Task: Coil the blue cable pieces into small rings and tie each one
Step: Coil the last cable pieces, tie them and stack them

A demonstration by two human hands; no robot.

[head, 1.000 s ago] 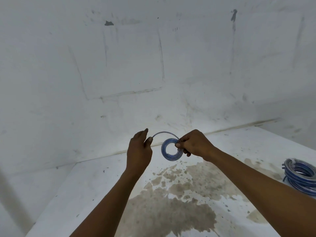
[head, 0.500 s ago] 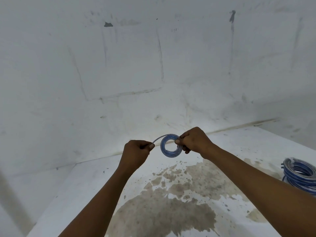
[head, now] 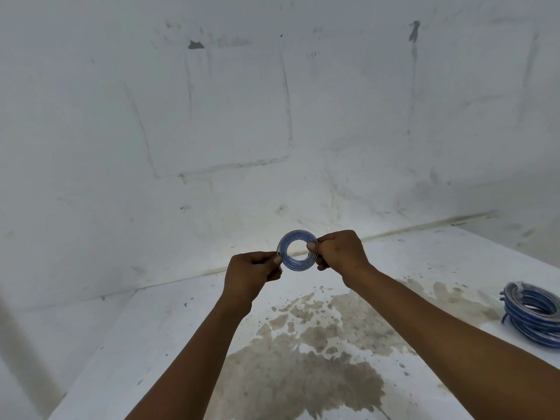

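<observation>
The person holds a small ring of blue cable [head: 297,250] up in the air above the worktop [head: 169,322], roughly at the centre of the view. The ring faces the camera, its windings lying flat in a tight spiral with an open hole in the middle.

The left hand [head: 253,275] sits at the ring's 8 o'clock edge, fingers curled and the thumb tip pressing the outer windings in a pinch. The right hand [head: 339,253] is at the ring's 3 o'clock side, thumb and fingers pinching the windings there, the other fingers curled beneath. Both forearms reach in from the bottom of the view.

A larger pile of coiled blue cable [head: 535,313] lies on the worktop at the 4 o'clock edge of the view, well apart from the hands and partly cut off by the frame. The white worktop carries a wide brownish stain [head: 303,377] spreading between the forearms toward 6 o'clock, with smaller splashes around it. Behind the hands, from 9 to 3 o'clock, rises a scuffed white wall [head: 227,116] with faint dark marks.
</observation>
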